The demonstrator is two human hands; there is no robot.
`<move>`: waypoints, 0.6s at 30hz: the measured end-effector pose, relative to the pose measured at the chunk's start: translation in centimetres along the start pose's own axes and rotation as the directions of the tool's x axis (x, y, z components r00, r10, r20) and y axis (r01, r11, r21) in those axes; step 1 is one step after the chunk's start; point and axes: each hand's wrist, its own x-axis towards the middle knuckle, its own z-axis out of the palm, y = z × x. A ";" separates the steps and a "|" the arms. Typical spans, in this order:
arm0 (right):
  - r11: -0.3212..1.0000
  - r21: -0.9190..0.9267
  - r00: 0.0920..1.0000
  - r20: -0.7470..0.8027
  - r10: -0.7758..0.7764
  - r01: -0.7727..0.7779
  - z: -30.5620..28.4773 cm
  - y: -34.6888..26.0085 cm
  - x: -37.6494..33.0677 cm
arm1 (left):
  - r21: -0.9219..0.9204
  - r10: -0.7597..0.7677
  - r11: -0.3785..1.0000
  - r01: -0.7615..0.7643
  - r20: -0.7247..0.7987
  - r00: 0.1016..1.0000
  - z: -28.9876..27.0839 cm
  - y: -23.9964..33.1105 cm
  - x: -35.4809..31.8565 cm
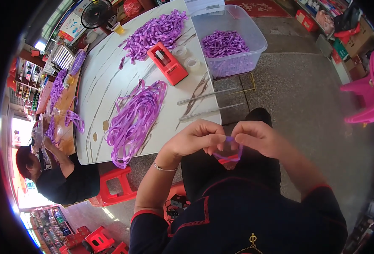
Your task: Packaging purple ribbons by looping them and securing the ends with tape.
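Note:
Over my lap, just off the table's near right corner, I hold a small loop of purple ribbon [234,159] between both hands. My left hand [199,137] pinches it with thumb and forefinger from one side. From the other side my right hand [256,137] pinches it too, the fingertips of both hands almost touching at the top of the loop. A long bundle of loose purple ribbon [138,116] lies on the marbled white table [96,93] to the left, part of it hanging over the near edge. Exactly what sits between the fingertips is too small to tell.
A red tape dispenser [168,63] and a big purple ribbon heap [155,34] lie farther back. Two thin metal rods [210,95] stick out past the table's right edge. A clear plastic bin [231,63] holds more purple pieces. At left another person [64,173] works at a wooden table.

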 end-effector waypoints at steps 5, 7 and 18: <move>0.973 0.173 0.987 0.079 0.139 -0.151 -0.1 0.2 0.0 | 0.054 0.000 0.999 -0.009 0.171 0.985 -1.0 -0.1 0.6; 0.968 0.180 0.981 0.110 0.157 -0.175 -0.8 1.0 0.1 | 0.198 0.106 0.971 -0.137 0.158 0.982 -1.6 -1.1 1.3; 0.988 -0.133 0.747 -0.649 -0.147 0.079 -8.6 9.6 5.5 | 0.716 0.592 0.680 -0.159 -0.407 0.696 -6.3 -4.5 6.8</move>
